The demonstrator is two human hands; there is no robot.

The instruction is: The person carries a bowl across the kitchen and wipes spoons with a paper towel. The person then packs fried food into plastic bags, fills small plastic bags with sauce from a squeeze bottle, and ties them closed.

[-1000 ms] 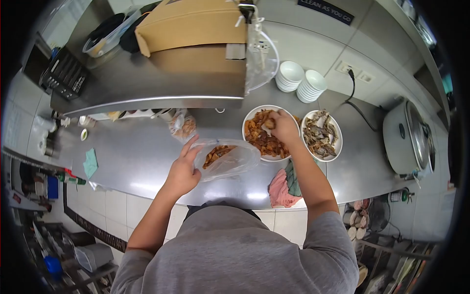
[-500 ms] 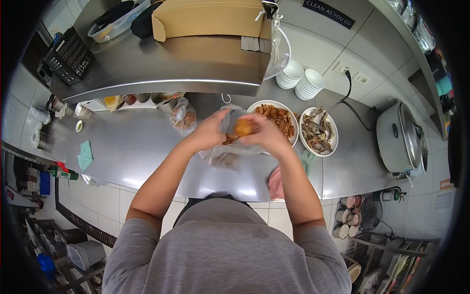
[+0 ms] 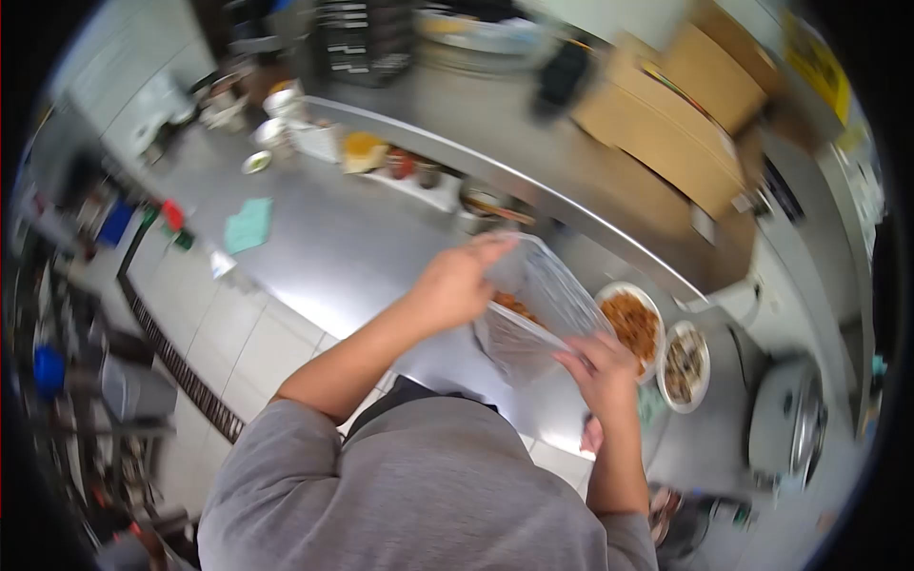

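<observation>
A clear plastic bag (image 3: pixel 545 276) is stretched wide between my hands above the steel counter. My left hand (image 3: pixel 459 287) pinches its rim on the left, and my right hand (image 3: pixel 607 369) grips the rim on the right. Inside the bag lies some orange-brown food (image 3: pixel 516 306), partly hidden by the plastic. Just beyond my right hand sits a white plate heaped with brown strips of food (image 3: pixel 630 322). To the right of that is a white oval plate of what looks like dried fish (image 3: pixel 685 366).
A steel shelf (image 3: pixel 476 143) overhangs the back of the counter, with an open cardboard box (image 3: pixel 666 133) on it. A teal cloth (image 3: pixel 248 225) lies on the left. At the right end stands a large grey cooker (image 3: pixel 785 419). Small condiment containers (image 3: pixel 400 164) line the back.
The view has turned and shifted to the left. The round orange-brown item in my right hand is gone from it; that hand now holds the bag's rim, and the bag is spread wider.
</observation>
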